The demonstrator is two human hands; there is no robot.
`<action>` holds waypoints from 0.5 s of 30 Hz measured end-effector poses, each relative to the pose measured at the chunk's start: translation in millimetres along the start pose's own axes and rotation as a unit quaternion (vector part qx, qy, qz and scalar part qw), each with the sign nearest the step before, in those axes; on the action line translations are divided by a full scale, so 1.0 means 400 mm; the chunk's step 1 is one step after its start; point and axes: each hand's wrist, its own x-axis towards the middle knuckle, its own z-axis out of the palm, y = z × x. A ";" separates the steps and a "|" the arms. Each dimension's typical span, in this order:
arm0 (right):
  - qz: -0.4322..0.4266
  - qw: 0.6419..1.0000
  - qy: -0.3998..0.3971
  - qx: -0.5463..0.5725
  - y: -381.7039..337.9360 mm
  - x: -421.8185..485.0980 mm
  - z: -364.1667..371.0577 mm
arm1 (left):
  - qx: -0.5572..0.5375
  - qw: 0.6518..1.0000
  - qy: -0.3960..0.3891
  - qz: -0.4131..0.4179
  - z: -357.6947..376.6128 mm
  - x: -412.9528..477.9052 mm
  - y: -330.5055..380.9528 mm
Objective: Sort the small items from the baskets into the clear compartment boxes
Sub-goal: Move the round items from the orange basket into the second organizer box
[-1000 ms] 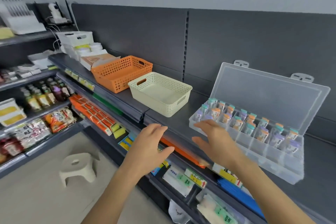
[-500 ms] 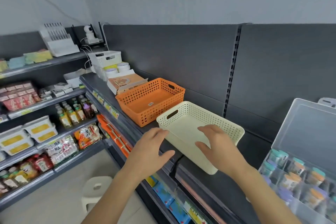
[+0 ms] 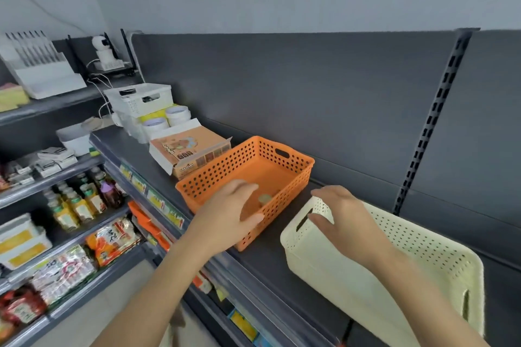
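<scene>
Head view, left hand [image 3: 229, 218] over orange basket [image 3: 215, 175], right hand [image 3: 342, 218] over cream basket [image 3: 423, 251]

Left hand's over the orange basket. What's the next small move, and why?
Probably dip the left hand to pinch the small round item lying in the orange basket beside its fingertips; that hand looks empty, and no other item shows there.

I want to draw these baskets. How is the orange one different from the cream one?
The orange basket has bigger holes; the cream basket has tiny ones. The orange basket sits farther left on the shelf, by the left hand; the cream basket is by the right hand. Both are rectangular plastic with handle slots.
</scene>
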 end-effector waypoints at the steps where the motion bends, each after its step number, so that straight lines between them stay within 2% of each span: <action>1: 0.010 1.000 0.010 -0.001 -0.014 0.022 0.010 | -0.001 1.000 -0.008 0.015 -0.004 0.028 -0.030; 7: 0.083 0.996 0.042 -0.003 -0.093 0.132 0.081 | -0.024 0.991 -0.080 0.104 -0.007 0.166 -0.169; 15: 0.135 0.989 0.063 -0.005 -0.136 0.188 0.126 | -0.015 0.956 -0.226 0.187 0.073 0.307 -0.203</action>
